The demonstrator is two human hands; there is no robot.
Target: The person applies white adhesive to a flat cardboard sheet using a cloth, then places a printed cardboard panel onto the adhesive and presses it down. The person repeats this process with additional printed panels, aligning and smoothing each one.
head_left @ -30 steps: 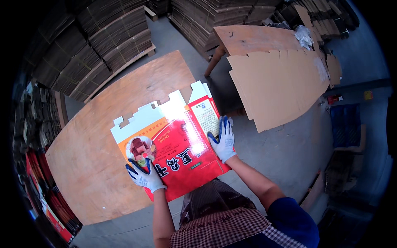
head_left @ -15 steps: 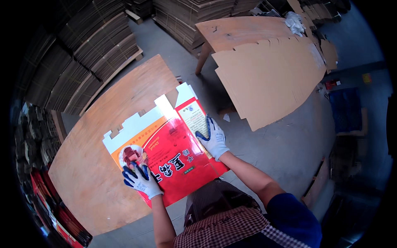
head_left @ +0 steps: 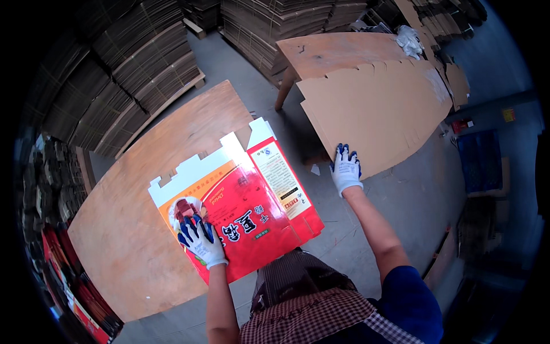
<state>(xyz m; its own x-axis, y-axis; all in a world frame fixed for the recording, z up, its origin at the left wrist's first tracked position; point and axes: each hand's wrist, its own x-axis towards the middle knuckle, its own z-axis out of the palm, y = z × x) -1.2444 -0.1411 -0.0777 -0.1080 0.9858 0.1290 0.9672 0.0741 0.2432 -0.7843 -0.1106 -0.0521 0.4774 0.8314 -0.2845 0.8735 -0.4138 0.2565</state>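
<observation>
A flattened red printed carton [head_left: 266, 229] with white notched flaps along its far edge lies on the near wooden table, its near side reaching past the table's edge. My left hand [head_left: 203, 239], in a white glove with blue fingertips, rests on the carton's left part with fingers spread. In a matching glove, my right hand [head_left: 346, 168] lies on the near corner of a brown cardboard sheet [head_left: 378, 114] to the right. Its fingers are stretched out over the sheet. Whether the thumb reaches under the sheet's edge I cannot tell.
The near wooden table [head_left: 126, 235] and a far wooden table [head_left: 338, 49], which bears the brown sheet, stand apart with floor between them. Stacks of flat cardboard [head_left: 123, 63] line the back and left. Red folded cartons [head_left: 74, 281] stand at the lower left. A white crumpled bundle [head_left: 408, 41] lies at the far right.
My right hand has left the red carton's right side and moved right onto the brown sheet's corner. My left hand stays on the carton.
</observation>
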